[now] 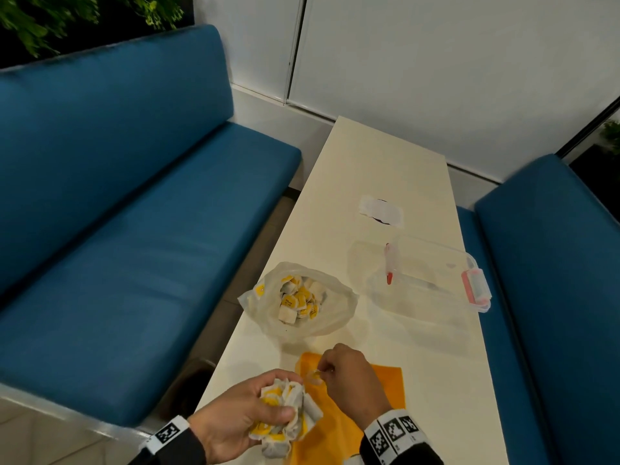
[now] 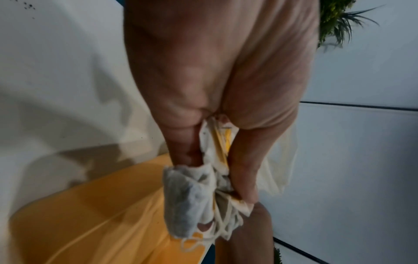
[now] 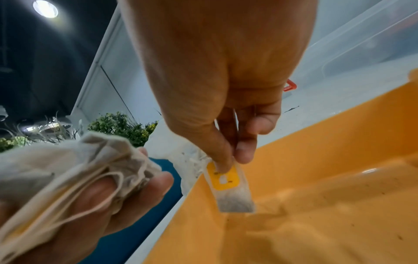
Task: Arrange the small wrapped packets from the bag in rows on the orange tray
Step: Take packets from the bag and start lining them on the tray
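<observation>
Far left of the head view is just a blue sofa (image 1: 134, 213), with some green plant (image 1: 50, 18) cut off at the upper left corner. The long white bench (image 1: 385, 162) runs up the middle of the frame.

Bottom left of centre, the left hand (image 1: 235, 427) is curled round a whole bunch of packets (image 1: 285, 417), little white tea-bag-looking things with yellow tags and strings hanging out. How many it holds is hard to say since they're all scrunched together, and in the left wrist view they're blurry and half buried behind the palm.

Just right of that, the right hand (image 1: 352, 380) pinches a single packet (image 3: 230, 189) by its yellow tag between thumb and fingers (image 3: 246, 150), with the other fingers curled in. In the right wrist view its lower end hangs right down at the orange tray (image 3: 316, 205); whether it's actually touching the tray surface I can't tell. In the head view that packet is mostly a blur behind the knuckles.

The orange tray sits at the bottom middle, partly covered by both hands and cut off by the lower edge. I can't make out any packets laid on the bits that show.

Above the hands, the clear plastic bag (image 1: 298, 297) sits open on the bench with plenty more packets inside. To the right of it is a clear container (image 1: 446, 273) with a pink clip, and something red and white lying in or behind it, too hazy to name. Farther up there's a white wrapper-ish thing (image 1: 380, 211) over a dark patch. Another blue seat (image 1: 553, 263) fills the right edge.
</observation>
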`<state>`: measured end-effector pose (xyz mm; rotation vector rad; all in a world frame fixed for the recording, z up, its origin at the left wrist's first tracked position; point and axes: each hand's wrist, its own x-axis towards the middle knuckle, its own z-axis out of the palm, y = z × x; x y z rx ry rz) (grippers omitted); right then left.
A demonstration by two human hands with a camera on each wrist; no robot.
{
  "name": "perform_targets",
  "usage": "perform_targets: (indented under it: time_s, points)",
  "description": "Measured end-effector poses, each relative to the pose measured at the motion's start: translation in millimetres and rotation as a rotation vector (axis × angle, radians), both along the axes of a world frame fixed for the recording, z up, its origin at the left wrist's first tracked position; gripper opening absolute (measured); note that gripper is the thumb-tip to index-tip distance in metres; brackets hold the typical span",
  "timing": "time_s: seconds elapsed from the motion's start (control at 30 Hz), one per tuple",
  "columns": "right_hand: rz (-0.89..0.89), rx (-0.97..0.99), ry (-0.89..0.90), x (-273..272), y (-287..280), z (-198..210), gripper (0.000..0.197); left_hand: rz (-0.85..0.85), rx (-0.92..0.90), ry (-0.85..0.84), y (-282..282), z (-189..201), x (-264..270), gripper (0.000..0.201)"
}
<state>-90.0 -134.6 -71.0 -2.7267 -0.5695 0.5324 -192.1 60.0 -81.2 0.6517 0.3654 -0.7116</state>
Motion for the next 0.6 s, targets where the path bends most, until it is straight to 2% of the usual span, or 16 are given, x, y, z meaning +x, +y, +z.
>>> perform_targets:
  time_s: [0.07,0.17,0.4,0.6]
  points:
    - [0.035,-0.029,-0.008,0.7,4.2,-5.1,0.025,-0.015,0.003,-0.004,-2.7,-1.9,0.8,0.054]
    - [0.043,-0.055,-0.023,0.5,11.0,-9.3,0.025,-0.045,0.065,0.003,-4.3,-8.9,1.5,0.060]
    - [-0.051,-0.046,-0.059,0.2,19.3,-18.2,0.011,-0.036,0.062,0.026,-4.9,-12.9,2.4,0.060]
    - [-0.063,-0.070,-0.111,0.8,23.0,-20.0,0.014,-0.036,0.063,0.037,-4.0,-14.0,4.0,0.061]
